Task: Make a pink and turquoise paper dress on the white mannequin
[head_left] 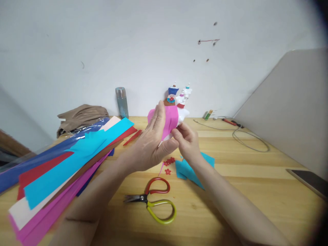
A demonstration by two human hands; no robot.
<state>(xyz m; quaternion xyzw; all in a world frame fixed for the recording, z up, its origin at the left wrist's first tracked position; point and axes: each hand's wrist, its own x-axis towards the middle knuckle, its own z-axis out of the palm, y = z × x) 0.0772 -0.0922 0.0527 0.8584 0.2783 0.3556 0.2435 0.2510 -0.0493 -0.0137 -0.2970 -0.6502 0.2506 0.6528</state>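
Our left hand (153, 140) is flat, with its fingers straight and its thumb stuck out. Its palm side is against a pink sheet (172, 119). Our right hand (189, 138) pinches the low edge of the pink sheet between thumb and finger. The sheet is up in front of us, over the table (256, 181), next to a bumpy white shape (182, 115). We can't tell if the two are stuck together.

Below our hands are little red flowers (167, 171). Blue paper (188, 171) lies partly under our right arm. Closer to us, the scissors (144, 198) point left, with one red handle and one yellow handle.

On our left is a big pile of colored strips (77, 160). Behind it are brown cloth (82, 118) and a gray flask (122, 102). Far right, a phone (310, 182) lies flat.
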